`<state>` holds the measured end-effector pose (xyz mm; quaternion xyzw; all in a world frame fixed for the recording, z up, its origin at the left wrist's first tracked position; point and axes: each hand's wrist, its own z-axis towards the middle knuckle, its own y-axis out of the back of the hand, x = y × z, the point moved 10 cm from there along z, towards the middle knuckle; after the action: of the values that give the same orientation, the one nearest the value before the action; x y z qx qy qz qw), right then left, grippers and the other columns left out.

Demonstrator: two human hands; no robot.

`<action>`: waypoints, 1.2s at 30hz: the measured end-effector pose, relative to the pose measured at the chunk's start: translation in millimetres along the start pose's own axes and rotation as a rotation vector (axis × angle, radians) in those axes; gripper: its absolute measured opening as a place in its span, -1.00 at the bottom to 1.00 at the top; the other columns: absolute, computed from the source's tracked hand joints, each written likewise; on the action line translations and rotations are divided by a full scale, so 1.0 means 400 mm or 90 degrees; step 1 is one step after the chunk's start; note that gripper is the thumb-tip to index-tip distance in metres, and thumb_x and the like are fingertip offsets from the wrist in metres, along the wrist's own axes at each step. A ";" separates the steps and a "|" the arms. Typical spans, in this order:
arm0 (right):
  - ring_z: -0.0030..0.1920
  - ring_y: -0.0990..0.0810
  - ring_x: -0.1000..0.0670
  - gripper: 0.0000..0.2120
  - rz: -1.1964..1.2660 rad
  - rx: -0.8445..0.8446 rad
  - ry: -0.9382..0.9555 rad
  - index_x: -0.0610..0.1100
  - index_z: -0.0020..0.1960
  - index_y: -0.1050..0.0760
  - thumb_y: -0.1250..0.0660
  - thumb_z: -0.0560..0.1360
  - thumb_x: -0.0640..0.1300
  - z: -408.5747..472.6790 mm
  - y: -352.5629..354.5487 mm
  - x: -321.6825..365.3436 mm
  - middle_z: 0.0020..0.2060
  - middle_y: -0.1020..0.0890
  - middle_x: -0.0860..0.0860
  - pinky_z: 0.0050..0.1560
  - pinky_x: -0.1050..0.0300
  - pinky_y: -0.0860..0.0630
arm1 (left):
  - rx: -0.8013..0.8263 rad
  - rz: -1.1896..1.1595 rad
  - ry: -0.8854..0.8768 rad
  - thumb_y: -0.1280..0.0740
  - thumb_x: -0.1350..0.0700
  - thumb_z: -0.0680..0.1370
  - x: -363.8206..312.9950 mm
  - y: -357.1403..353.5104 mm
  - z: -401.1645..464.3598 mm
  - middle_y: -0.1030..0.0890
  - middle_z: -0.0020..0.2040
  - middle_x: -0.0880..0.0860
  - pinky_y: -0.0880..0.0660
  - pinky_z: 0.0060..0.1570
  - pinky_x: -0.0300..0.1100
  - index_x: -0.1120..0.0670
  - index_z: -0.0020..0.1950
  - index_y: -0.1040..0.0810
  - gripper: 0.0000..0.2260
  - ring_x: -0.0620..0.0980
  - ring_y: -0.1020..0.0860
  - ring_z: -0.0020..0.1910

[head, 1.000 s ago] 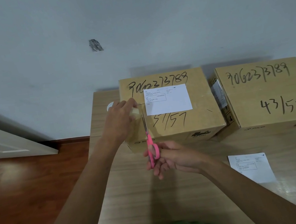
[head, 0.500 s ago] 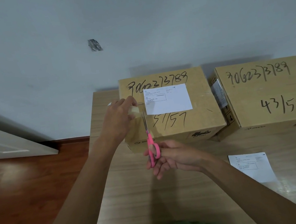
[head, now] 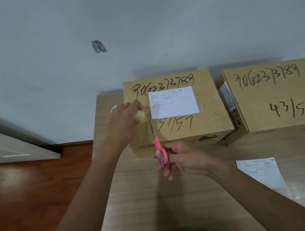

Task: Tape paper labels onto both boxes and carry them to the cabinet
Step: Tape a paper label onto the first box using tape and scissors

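**Now: scissors at the tape beside the first label**

Two cardboard boxes sit side by side on the tabletop (head: 145,205), against the wall. On top of the left box (head: 204,125) lies a white label (head: 175,105), over the handwritten numbers. The left hand (head: 122,123) reaches to the box's left edge and pinches a tape roll (head: 140,115) between thumb and fingers; a clear strip seems to run from the roll toward the label, though it is hard to make out. The right hand (head: 181,158) grips the pink-handled scissors (head: 157,144), fingers curled through the loops, with the blades pointing up and away, their tips just right of the roll and left of the label. The right box (head: 284,99) stands just beside the left one and bears no sheet on top. A second label (head: 261,174) lies flat on the tabletop in front of it, to the right of the right forearm.
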<state>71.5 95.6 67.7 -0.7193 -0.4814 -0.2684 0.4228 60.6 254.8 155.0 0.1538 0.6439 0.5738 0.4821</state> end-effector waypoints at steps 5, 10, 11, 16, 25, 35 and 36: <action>-0.37 -0.62 -0.01 -0.66 -0.011 0.003 0.001 -0.40 0.15 -0.46 -0.34 0.55 -0.14 -0.003 0.001 -0.004 -0.19 -0.65 -0.18 -0.36 0.17 -0.59 | 0.005 -0.004 0.011 -0.42 0.33 0.40 0.005 0.003 -0.002 -0.60 -0.02 0.07 -0.40 -0.04 -0.03 0.12 0.03 -0.46 -0.72 0.09 -0.45 0.02; -0.34 -0.61 -0.03 -0.61 -0.075 0.030 0.002 -0.44 0.21 -0.40 -0.33 0.57 -0.14 -0.013 -0.014 0.004 -0.17 -0.65 -0.15 -0.31 0.14 -0.62 | -0.007 -0.020 0.019 -0.43 0.33 0.39 0.018 0.024 -0.006 -0.60 0.00 0.09 -0.41 -0.02 -0.03 0.13 0.05 -0.47 -0.71 0.09 -0.46 0.04; -0.34 -0.62 -0.03 -0.64 -0.094 0.031 0.005 -0.44 0.20 -0.41 -0.32 0.58 -0.16 -0.015 -0.016 0.004 -0.17 -0.65 -0.16 -0.30 0.12 -0.63 | -0.009 -0.018 0.020 -0.44 0.32 0.40 0.020 0.028 -0.006 -0.60 0.00 0.09 -0.40 -0.03 -0.04 0.13 0.05 -0.47 -0.71 0.09 -0.46 0.04; -0.33 -0.61 -0.08 -0.76 -0.203 0.004 0.009 -0.38 0.16 -0.43 -0.31 0.58 -0.24 -0.032 -0.010 -0.024 -0.15 -0.62 -0.22 -0.31 0.09 -0.65 | -0.012 -0.025 0.020 -0.44 0.33 0.39 0.019 0.040 -0.008 -0.60 0.00 0.09 -0.42 -0.03 -0.02 0.13 0.04 -0.47 -0.71 0.10 -0.46 0.03; -0.35 -0.58 0.31 -0.73 -0.561 -0.143 -0.070 0.06 0.11 -0.57 -0.48 0.44 -0.12 -0.134 0.181 -0.191 -0.26 -0.61 0.16 -0.41 0.44 -0.43 | -0.008 -0.032 0.027 -0.42 0.31 0.42 0.018 0.041 -0.016 -0.58 -0.01 0.08 -0.43 -0.05 -0.02 0.10 0.04 -0.45 -0.73 0.08 -0.46 0.01; -0.19 -0.59 -0.01 -0.81 -0.862 -0.315 -0.098 -0.06 0.08 -0.59 -0.42 0.47 -0.18 -0.187 0.370 -0.182 -0.17 -0.66 -0.04 -0.15 0.13 -0.54 | -0.012 -0.018 0.008 -0.45 0.28 0.40 -0.031 0.014 -0.043 -0.60 -0.03 0.07 -0.39 -0.07 -0.03 0.10 0.03 -0.46 -0.72 0.09 -0.45 -0.02; -0.20 -0.61 -0.02 -0.83 -0.892 -0.320 -0.110 -0.05 0.08 -0.59 -0.40 0.49 -0.17 -0.189 0.380 -0.184 -0.17 -0.66 -0.06 -0.15 0.09 -0.57 | -0.009 -0.019 0.007 -0.44 0.28 0.41 -0.038 0.009 -0.046 -0.60 -0.03 0.07 -0.40 -0.06 -0.02 0.10 0.04 -0.46 -0.72 0.10 -0.45 -0.02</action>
<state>184.1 -31.4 -6.2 -0.3380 -0.7825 -0.5191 -0.0635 52.1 233.6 162.5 0.1379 0.6447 0.5720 0.4880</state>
